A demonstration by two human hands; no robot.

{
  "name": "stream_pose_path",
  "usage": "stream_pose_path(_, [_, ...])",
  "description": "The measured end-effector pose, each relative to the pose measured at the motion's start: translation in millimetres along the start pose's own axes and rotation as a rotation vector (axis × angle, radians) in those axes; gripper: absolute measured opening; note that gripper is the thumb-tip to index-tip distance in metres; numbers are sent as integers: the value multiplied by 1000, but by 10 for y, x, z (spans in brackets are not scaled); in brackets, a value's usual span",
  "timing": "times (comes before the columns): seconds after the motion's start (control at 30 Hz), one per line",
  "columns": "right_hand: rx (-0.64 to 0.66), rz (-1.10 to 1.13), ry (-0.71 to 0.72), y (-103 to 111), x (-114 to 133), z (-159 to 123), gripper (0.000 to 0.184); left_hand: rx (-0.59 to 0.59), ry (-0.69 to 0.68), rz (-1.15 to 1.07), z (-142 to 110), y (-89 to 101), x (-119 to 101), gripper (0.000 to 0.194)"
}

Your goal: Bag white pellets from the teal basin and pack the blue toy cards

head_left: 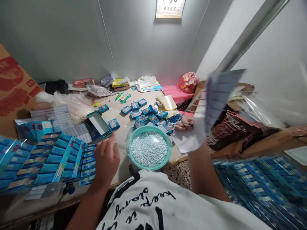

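My left hand is above the left part of the table, just below a stacked pair of blue open box trays. Its back faces me; the fingers bend away and are slightly blurred, so I cannot tell whether it holds anything. My right hand is closed on creased card sheets, raised on the right and smeared by motion. Between my hands stands a round turquoise basin full of small pale beads. Small blue printed boxes lie in a loose heap behind the basin.
Blue box display sheets are stacked at left, more blue packs at lower right. Plastic bags lie at back left. A cardboard carton stands at far left. A red patterned bag sits at the back right.
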State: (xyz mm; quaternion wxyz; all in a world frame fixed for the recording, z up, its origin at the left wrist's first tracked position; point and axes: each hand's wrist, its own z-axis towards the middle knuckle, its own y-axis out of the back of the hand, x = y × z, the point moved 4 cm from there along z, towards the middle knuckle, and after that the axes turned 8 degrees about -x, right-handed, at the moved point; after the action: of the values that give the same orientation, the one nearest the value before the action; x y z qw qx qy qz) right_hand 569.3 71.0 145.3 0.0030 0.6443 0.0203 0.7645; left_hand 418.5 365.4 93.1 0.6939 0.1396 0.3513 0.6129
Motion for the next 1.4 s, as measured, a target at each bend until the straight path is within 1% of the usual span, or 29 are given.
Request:
stream_pose_path(0.03, [-52,62,-21,-18,-36,-60,51,50,45,-65,36,-177,-67,44])
stream_pose_path(0.07, [-87,123,-36,-48,-75,-121,48,139,92,-162,61,-376,-145,46])
stream_pose_path(0.1, [-106,164,-53,-85,-120,-176,43,263,158,-296,69,-585,-224,51])
stream_pose_path(0.13, [-106,171,-67,-125,-163,-223,40,392,259,-456,59,-784,-291,61])
stream_pose_path(0.17, [-89,140,-71,-163,-199,-260,40,487,358,-591,40,-949,-341,77])
stream_pose_path(0.2, [-77,94,-69,-190,-225,-288,40,548,424,-683,23,-1071,-373,91])
stream_pose_path(0.23, [-61,31,-60,-207,-240,-308,40,574,479,-752,8,-1150,-375,98])
stream_pose_path(0.27, [-44,-42,-41,-219,-242,-324,41,561,518,-790,0,-1183,-343,96])
stream_pose_path(0.3, [-24,-110,-14,-228,-233,-336,42,514,550,-810,0,-1169,-278,86])
stream_pose_path(0.33, [0,-164,17,-240,-216,-346,43,438,597,-827,3,-1111,-185,70])
stream_pose_path(0.37, [33,-206,49,-261,-196,-355,42,327,652,-829,12,-1004,-67,55])
stream_pose_path(0.4, [68,-244,83,-292,-175,-361,41,188,706,-814,24,-850,61,45])
stream_pose_path(0.47, [142,-340,168,-398,-135,-370,39,-124,775,-745,58,-422,282,32])
stream_pose_path(0.5, [180,-395,218,-478,-116,-375,38,-246,750,-699,92,-176,338,27])
stream_pose_path(0.53, [222,-443,264,-577,-98,-382,38,-327,672,-649,143,71,345,20])
stream_pose_path(0.57, [276,-472,303,-697,-80,-395,39,-325,485,-578,222,298,279,15])
stream_pose_path(0.6, [344,-475,336,-834,-58,-416,39,-239,266,-484,299,474,166,18])
stream_pose_path(0.63, [428,-451,361,-986,-32,-449,39,-136,65,-365,356,605,43,28])
stream_pose_path(0.67, [517,-407,376,-1142,-1,-493,37,-42,-91,-250,391,694,-61,38])
stream_pose_path(0.7, [609,-350,383,-1296,35,-546,34,47,-193,-149,410,746,-129,45])
stream_pose_path(0.73, [695,-289,383,-1438,74,-604,32,121,-248,-73,416,777,-157,47])
stream_pose_path(0.77, [768,-236,380,-1565,115,-662,29,180,-265,-29,411,799,-149,43])
stream_pose_path(0.83, [889,-171,369,-1765,183,-765,24,270,-242,-9,361,844,-60,29])
stream_pose_path(0.9, [997,-159,369,-1909,221,-850,20,292,-193,-3,273,935,61,23])
stream_pose_path(1.0, [1083,-172,388,-2066,222,-936,18,276,-141,70,106,1111,164,28])
stream_pose_path(1.07, [1081,-146,408,-2162,212,-980,18,257,-144,140,-12,1195,167,34])
stream_pose_path(1.17, [1101,-73,427,-2302,219,-1066,18,215,-163,231,-192,1248,153,42])
stream_pose_path(1.33, [1179,-38,451,-2473,295,-1176,20,80,-127,287,-444,1313,174,37])
stream_pose_path(1.4, [1202,-53,466,-2521,310,-1195,19,48,-105,299,-520,1348,169,34])
